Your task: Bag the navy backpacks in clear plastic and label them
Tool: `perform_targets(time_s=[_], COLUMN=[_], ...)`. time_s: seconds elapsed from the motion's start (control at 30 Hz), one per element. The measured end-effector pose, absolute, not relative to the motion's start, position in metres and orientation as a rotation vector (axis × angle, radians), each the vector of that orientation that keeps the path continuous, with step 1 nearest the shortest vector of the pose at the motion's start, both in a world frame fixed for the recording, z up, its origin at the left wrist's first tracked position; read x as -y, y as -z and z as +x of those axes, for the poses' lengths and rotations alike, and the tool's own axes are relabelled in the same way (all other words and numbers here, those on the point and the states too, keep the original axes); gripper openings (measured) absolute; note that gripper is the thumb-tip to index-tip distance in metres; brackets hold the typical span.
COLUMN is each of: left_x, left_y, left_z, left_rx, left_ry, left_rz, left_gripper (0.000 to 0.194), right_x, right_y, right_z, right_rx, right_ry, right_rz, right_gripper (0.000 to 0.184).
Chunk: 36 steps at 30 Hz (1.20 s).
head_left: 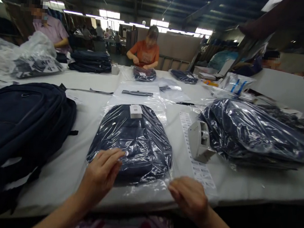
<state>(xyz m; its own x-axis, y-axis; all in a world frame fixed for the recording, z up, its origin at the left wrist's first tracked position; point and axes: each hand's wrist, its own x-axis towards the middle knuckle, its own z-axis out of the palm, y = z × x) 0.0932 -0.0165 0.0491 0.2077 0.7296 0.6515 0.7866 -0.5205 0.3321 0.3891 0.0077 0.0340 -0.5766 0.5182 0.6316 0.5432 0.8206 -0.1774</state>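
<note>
In front of me a dark blue backpack (pixel 136 135) lies flat inside a clear plastic bag (pixel 145 191), with a white tag (pixel 136 111) near its top. My left hand (pixel 101 171) rests over the lower left of the bagged backpack, fingers stretched and close together. Just at its fingertips is a small round white spot (pixel 127 153), perhaps a sticker. At the bag's lower right corner my right hand (pixel 189 197) is closed, its fingers pinched on the plastic edge.
Unbagged dark backpacks (pixel 21 116) are piled at left; bagged ones (pixel 256 133) lie at right. A white tape dispenser (pixel 200 141) stands on a printed sticker strip (pixel 202 173). Across the white table (pixel 86 129), a person in orange (pixel 146 55) handles another bagged backpack.
</note>
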Motion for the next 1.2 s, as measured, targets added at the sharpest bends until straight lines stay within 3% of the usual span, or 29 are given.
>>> perform_targets(time_s=[0.17, 0.3, 0.47, 0.6, 0.77, 1.03, 1.2], left_x=[-0.005, 0.006, 0.02, 0.036, 0.051, 0.056, 0.064], left_y=[-0.009, 0.023, 0.035, 0.045, 0.05, 0.053, 0.06], left_z=[0.065, 0.056, 0.044, 0.051, 0.067, 0.087, 0.096], left_rx=[0.946, 0.703, 0.709, 0.917, 1.066, 1.207, 1.332], left_ry=[0.325, 0.12, 0.072, 0.088, 0.215, 0.387, 0.485], left_rz=[-2.785, -2.865, -2.917, -2.882, -2.757, -2.667, -2.617], left_gripper=[0.047, 0.05, 0.053, 0.053, 0.047, 0.047, 0.028], right_x=[-0.042, -0.047, -0.043, -0.039, -0.033, -0.028, -0.023], right_y=[-0.026, 0.015, 0.036, 0.029, 0.028, 0.049, 0.044], right_z=[0.379, 0.378, 0.39, 0.397, 0.396, 0.38, 0.383], right_rx=[2.469, 2.667, 2.686, 2.819, 2.747, 2.387, 2.29], right_ry=[0.042, -0.09, -0.206, -0.282, -0.274, -0.3, -0.335], right_rz=[-0.631, -0.571, -0.586, -0.512, -0.541, -0.713, -0.86], right_gripper=[0.018, 0.018, 0.024, 0.043, 0.016, 0.02, 0.02])
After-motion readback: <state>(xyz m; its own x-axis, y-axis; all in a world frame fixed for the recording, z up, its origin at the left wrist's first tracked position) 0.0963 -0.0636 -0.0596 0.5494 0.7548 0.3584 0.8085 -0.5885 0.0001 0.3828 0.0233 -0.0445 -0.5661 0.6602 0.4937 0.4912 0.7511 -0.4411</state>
